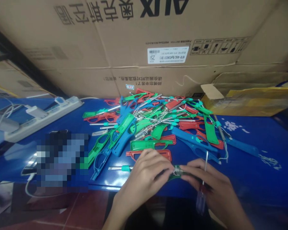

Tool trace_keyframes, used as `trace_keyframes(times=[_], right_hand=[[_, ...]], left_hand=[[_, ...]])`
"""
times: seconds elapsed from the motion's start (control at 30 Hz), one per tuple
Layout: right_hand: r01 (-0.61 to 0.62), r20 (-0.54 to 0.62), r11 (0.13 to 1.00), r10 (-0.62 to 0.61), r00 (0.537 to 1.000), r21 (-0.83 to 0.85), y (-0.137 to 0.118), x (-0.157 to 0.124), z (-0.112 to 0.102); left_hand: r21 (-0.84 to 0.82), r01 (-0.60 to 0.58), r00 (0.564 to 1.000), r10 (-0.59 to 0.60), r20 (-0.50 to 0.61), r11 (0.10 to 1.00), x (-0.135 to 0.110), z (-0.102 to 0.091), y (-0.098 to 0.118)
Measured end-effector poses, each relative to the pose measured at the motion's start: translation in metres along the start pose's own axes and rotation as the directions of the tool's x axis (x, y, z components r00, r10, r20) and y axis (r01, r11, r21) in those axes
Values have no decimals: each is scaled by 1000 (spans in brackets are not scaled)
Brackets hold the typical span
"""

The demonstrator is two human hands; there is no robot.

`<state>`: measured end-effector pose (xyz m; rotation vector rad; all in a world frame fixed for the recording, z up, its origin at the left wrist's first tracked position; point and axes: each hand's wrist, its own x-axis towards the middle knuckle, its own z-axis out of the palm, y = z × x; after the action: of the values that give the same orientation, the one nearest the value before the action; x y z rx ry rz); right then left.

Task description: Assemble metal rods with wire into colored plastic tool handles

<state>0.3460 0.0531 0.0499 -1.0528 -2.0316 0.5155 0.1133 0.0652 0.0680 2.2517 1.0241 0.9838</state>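
My left hand (144,179) and my right hand (211,185) meet at the near edge of a blue table (254,159). Both pinch a small green plastic part (177,171) with a bit of metal wire at its middle. My right hand also holds a thin screwdriver (204,188) with a clear handle, its shaft pointing up. Just beyond my hands lies a pile of red, green and blue plastic frames (153,127) mixed with metal pins.
A large cardboard box (158,48) stands behind the pile. A smaller open carton (249,95) sits at right. A white power strip (43,115) with cables lies at left, beside a blurred patch. A loose pin with a green collar (121,168) lies left of my hand.
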Motion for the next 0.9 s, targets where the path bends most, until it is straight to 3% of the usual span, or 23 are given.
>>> trace_keyframes(times=[0.17, 0.43, 0.63, 0.9], right_hand=[[-11, 8, 1000, 12, 1000, -11, 2, -1, 1], [-13, -5, 999, 13, 1000, -38, 3, -4, 0], [10, -3, 998, -10, 1000, -61, 4, -4, 0], [38, -27, 982, -44, 999, -183, 6, 3, 2]], left_hand=[[13, 4, 1000, -4, 1, 1000, 1, 0, 1], [-60, 101, 992, -105, -73, 993, -1, 3, -1], [-27, 82, 996, -83, -39, 996, -1, 5, -2], [24, 28, 994, -26, -106, 999, -11, -3, 8]])
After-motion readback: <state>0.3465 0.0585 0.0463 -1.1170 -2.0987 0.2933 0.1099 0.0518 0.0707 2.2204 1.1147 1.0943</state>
